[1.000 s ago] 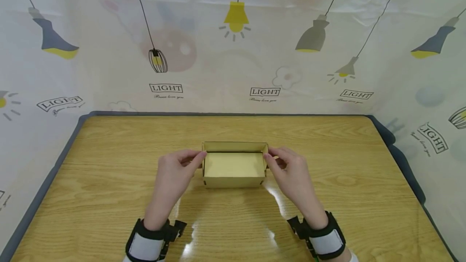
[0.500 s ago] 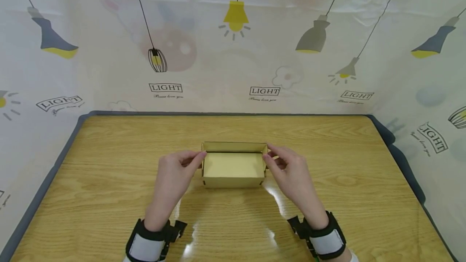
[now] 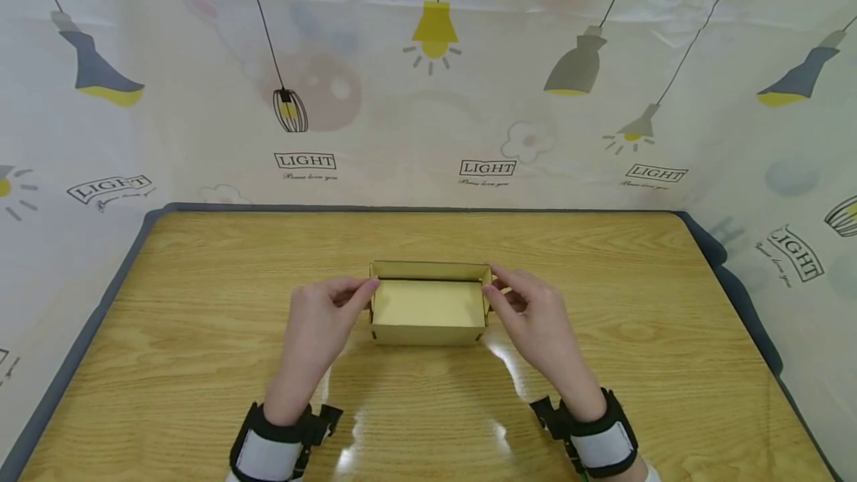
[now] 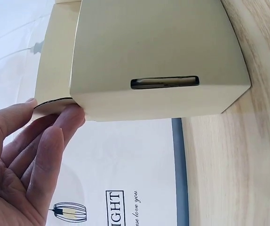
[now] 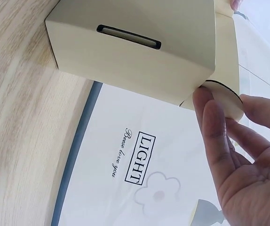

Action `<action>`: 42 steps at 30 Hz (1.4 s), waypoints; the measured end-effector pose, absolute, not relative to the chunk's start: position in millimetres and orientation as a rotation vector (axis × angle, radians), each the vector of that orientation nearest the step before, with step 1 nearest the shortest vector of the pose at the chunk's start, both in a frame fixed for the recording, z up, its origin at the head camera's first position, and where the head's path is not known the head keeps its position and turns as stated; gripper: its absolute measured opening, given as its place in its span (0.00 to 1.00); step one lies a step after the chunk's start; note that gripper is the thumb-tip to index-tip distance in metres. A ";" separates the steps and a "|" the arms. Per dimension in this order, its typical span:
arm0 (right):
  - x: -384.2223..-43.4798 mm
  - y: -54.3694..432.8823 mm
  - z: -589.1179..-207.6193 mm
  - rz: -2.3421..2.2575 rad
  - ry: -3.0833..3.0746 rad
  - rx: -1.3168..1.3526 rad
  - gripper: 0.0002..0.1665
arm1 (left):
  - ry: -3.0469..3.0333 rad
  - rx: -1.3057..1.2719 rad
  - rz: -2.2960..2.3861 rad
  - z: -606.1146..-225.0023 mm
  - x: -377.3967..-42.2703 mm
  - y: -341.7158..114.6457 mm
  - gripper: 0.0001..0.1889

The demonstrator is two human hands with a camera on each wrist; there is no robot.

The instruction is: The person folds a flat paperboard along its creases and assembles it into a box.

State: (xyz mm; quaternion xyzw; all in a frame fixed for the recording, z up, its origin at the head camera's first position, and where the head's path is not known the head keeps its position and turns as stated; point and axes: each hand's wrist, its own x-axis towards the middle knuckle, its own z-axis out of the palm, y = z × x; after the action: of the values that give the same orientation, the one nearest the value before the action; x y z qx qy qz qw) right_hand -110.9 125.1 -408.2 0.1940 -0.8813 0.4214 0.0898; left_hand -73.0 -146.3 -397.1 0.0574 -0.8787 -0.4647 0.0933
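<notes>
A small beige cardboard box [image 3: 428, 335] stands upright on the table, its long side facing me. At its left end my left hand [image 3: 318, 322] pinches a rounded side flap [image 4: 55, 107] between thumb and fingers. My right hand [image 3: 533, 318] pinches the matching flap [image 5: 225, 98] at the right end, thumb on the inner side. Between the hands, a pale flat panel [image 3: 428, 303] lies behind the front edge, and a low upright strip [image 3: 431, 270] rises at the back. Dark-edged slots [image 4: 165, 83] show in the box's wall in both wrist views.
The wood-grain table [image 3: 201, 363] has a dark grey border [image 3: 415, 208] along its far edge. A white curtain [image 3: 402, 110] printed with lamps stands close behind it and at both sides. Black straps [image 3: 268, 441] hold a camera on each wrist.
The box has shifted very slightly to the left, with the right fingertips following it. Both hands keep their pinch on the flaps.
</notes>
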 end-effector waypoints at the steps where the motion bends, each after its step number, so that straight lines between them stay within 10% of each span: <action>1: -111.0 125.3 -407.9 1.251 -2.624 0.577 0.21 | -2.610 0.167 -1.380 -397.3 -73.1 -146.7 0.11; 17: -112.8 129.5 -404.0 1.265 -2.743 0.577 0.22 | -2.724 0.070 -1.345 -397.1 -72.5 -155.5 0.09; 28: -112.7 137.9 -401.4 1.281 -2.740 0.629 0.29 | -2.777 0.065 -1.340 -391.6 -70.5 -164.7 0.33; 42: -143.6 116.3 -373.9 1.171 -3.045 0.867 0.37 | -2.906 -0.367 -1.145 -382.0 -98.5 -151.7 0.36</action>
State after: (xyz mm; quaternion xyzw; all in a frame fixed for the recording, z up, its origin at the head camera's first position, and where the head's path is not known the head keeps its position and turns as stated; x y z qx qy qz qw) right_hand -143.6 116.3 -373.9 0.2550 -0.8959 0.3446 -0.1167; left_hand -98.5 -151.7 -382.0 -0.1167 -0.9240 -0.3641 -0.0016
